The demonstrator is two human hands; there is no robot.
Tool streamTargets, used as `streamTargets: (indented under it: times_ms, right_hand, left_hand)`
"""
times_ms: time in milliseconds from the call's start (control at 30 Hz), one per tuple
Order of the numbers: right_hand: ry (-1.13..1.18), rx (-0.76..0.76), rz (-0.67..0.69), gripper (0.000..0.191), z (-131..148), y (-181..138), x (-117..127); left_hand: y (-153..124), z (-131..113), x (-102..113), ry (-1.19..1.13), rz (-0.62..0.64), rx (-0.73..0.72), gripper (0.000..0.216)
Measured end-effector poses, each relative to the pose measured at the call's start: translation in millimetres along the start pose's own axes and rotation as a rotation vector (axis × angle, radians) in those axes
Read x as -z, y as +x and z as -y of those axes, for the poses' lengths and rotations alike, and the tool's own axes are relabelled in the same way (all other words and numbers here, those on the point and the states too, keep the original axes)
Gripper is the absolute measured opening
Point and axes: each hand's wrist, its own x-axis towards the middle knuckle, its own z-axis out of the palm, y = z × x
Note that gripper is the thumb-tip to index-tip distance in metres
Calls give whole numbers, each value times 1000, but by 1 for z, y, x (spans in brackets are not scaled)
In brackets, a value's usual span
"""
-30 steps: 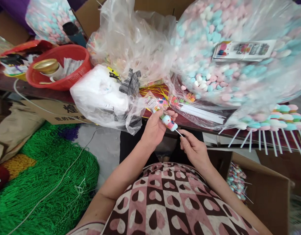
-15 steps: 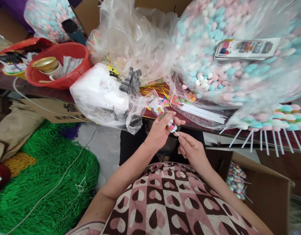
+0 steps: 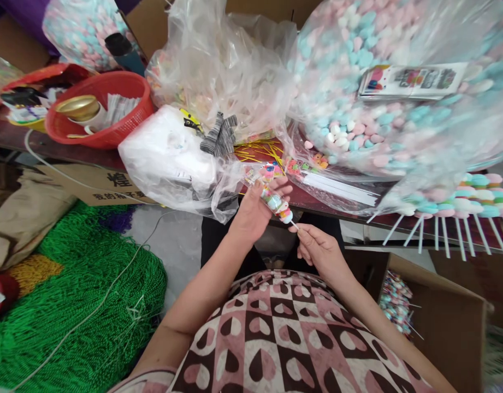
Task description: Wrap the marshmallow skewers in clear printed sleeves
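Observation:
A marshmallow skewer in a clear printed wrapper slants down from my left hand toward my right, between my body and the table edge. My left hand holds its upper part, thumb over the wrapper and fingers stretched behind it. Below it, my right hand pinches the white stick between thumb and fingertips. Colourful pieces show through the wrapper. Just beyond the left fingers, small printed wrappers lie on the table. Yellow twist ties are scattered behind them.
Big bags of pastel marshmallows cover the table's right side, with a wrapper stack on top. Unwrapped skewers overhang the edge. White sticks, a red basket and a white bag are nearby. A carton stands lower right.
My left hand has shifted up and left along the skewer, its fingers more spread, showing more of the wrapped marshmallows. My right hand stays on the stick.

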Motion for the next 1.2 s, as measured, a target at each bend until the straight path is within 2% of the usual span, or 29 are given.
streamTargets:
  times_ms: [100,167,233,333,467,700,767,967,1100,1200]
  right_hand:
    - [-177,69,-35,35,-6,0,2]
    - [-217,96,-49,36,-7,1,2]
    - [-155,67,-42,35,-6,2,0]
    - [56,-33,-3,32,-1,4,-4]
    - [279,-147,74,27,6,6,-6]
    - [463,-192,171,23,15,7,-9]
    - [463,-178,159,23,17,7,-10]
    - [237,-35,-8,29,13,11,-13]
    - [-13,45,8,30,14,11,-7]
    - [-292,218,-74,26,20,12,5]
  left_hand:
    - [7,-3,-5,10,-138,-54,21]
    - [8,3,-8,14,-178,-40,18]
    - [5,12,-10,13,-170,-9,19]
    - [1,22,-10,8,-152,19,21]
    - [-2,24,-8,16,-135,65,29]
    - [-7,25,-12,76,-14,129,42]
    - [-8,26,-13,77,7,133,42]
    - [-13,29,-10,153,52,165,34]
    - [-13,34,-7,202,72,197,32]
    - [-11,35,-4,252,-9,116,29]
